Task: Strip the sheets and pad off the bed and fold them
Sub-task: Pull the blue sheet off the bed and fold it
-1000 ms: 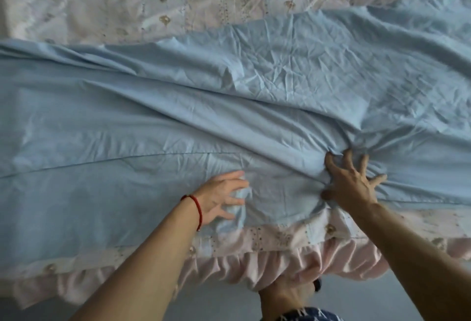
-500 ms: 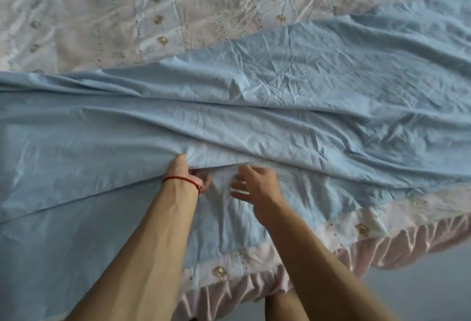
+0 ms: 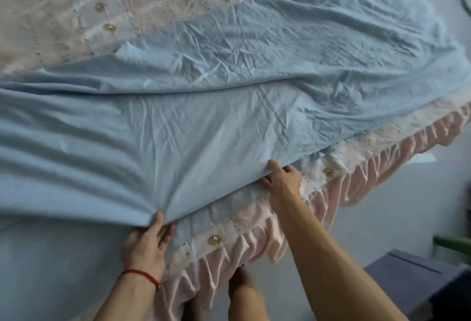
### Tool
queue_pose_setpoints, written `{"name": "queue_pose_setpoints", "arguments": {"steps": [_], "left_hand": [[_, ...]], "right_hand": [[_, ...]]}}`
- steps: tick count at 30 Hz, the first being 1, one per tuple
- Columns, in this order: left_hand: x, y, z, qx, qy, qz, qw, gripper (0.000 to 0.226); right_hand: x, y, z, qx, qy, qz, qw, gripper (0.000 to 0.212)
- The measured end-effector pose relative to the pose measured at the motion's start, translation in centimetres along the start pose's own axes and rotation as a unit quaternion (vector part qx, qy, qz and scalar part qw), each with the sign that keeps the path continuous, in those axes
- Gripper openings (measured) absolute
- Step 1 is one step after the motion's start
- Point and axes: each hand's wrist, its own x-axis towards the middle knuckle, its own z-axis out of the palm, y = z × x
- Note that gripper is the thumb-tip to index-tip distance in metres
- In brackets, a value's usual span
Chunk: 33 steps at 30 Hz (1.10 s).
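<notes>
A wrinkled light blue sheet (image 3: 229, 106) lies doubled over across the near half of the bed. Under it is a pale pink embroidered bed cover (image 3: 107, 9) with a ruffled pink skirt (image 3: 362, 180) hanging along the near side. My left hand (image 3: 146, 241), with a red string at the wrist, pinches the sheet's folded edge at the lower left. My right hand (image 3: 281, 180) grips the same edge further right, fingers tucked under the cloth. The edge is lifted a little off the lower layer.
Grey floor (image 3: 382, 231) runs along the bed's near side. A dark blue box-like object (image 3: 420, 282) stands at the lower right, with a green bar (image 3: 453, 241) beside it. My leg (image 3: 244, 295) is close against the ruffled skirt.
Both hands have pulled the folded edge of the blue sheet toward me and spread apart along it. The view has swung right, showing the bed's side and floor.
</notes>
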Motion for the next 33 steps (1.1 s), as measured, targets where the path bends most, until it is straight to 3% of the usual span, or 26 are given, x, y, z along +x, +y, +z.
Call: {"name": "queue_pose_setpoints", "arguments": {"steps": [3, 8, 13, 16, 18, 22, 26, 28, 30, 32, 33], "left_hand": [[-0.8, -1.2, -0.6, 0.053, 0.01, 0.041, 0.998, 0.006], [-0.5, -2.9, -1.9, 0.084, 0.032, 0.029, 0.996, 0.008], [-0.6, -2.5, -1.6, 0.122, 0.055, 0.015, 0.991, 0.016], [1.1, -2.9, -2.6, 0.257, 0.114, 0.07, 0.957, 0.05], [1.7, -3.2, -2.9, 0.338, 0.137, 0.098, 0.926, 0.047], [0.1, -1.8, -1.2, 0.39, 0.124, 0.101, 0.907, 0.033], [0.5, -1.9, -2.2, 0.377, 0.1, 0.049, 0.919, 0.05], [0.1, -1.7, -2.8, 0.372, 0.078, 0.025, 0.924, 0.046], [-0.7, -0.9, -3.7, 0.386, 0.048, 0.015, 0.921, 0.04], [-1.1, 0.8, -5.4, 0.402, 0.056, 0.035, 0.913, 0.032], [-1.1, 2.3, -7.3, 0.414, 0.085, 0.058, 0.905, 0.03]], "right_hand": [[0.6, 0.6, -0.7, -0.057, 0.026, -0.026, 0.998, 0.017], [0.5, 0.7, -1.2, -0.097, 0.029, -0.006, 0.995, 0.005], [0.7, 0.4, -2.2, -0.149, 0.015, -0.017, 0.989, 0.017], [1.0, 1.0, -2.8, -0.223, 0.034, -0.066, 0.972, 0.019], [1.0, 1.2, -2.7, -0.252, 0.04, -0.091, 0.962, 0.022], [1.2, 2.5, -2.4, -0.25, 0.029, -0.086, 0.964, 0.021], [-2.1, 4.1, -1.1, -0.278, 0.032, -0.085, 0.956, 0.072], [-6.1, 4.9, -0.5, -0.324, 0.065, -0.13, 0.935, 0.088], [-9.7, 6.4, 0.6, -0.347, 0.061, -0.269, 0.897, 0.087], [-11.3, 8.7, 3.2, -0.402, -0.075, -0.404, 0.819, 0.064], [-11.9, 10.4, 5.4, -0.45, -0.171, -0.44, 0.758, 0.052]]}}
